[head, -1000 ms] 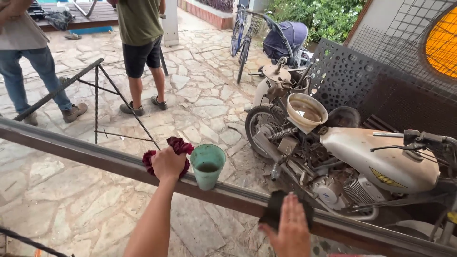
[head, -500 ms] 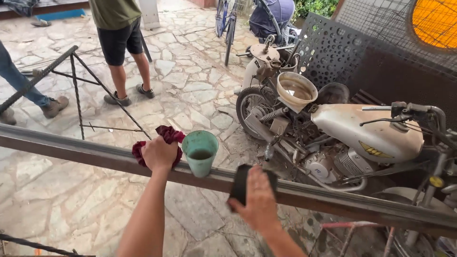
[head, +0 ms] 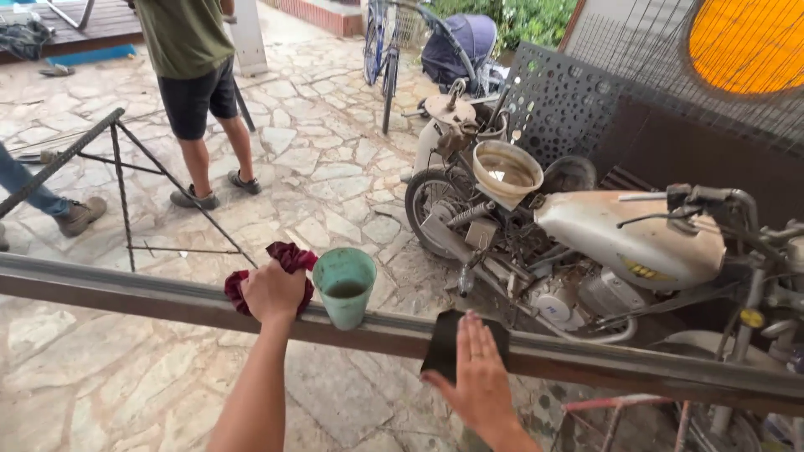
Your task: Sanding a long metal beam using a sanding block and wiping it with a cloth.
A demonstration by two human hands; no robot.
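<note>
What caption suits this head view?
Left hand presses a red rag and right hand a black pad on a metal beam beside a green cup.

Soft, even overcast daylight, faint shadows on the pale stone-paved floor (head: 335,180), mild glare off the cream metal motorcycle tank (head: 624,234), sharp centre, slight wide-angle bending at edges.

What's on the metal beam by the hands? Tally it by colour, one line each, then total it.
Dark red: 1, the rag under the left hand
Green: 1, the plastic cup holding dark liquid
Black: 1, the sanding pad under the right hand
Total: 3 on the metal beam
</note>
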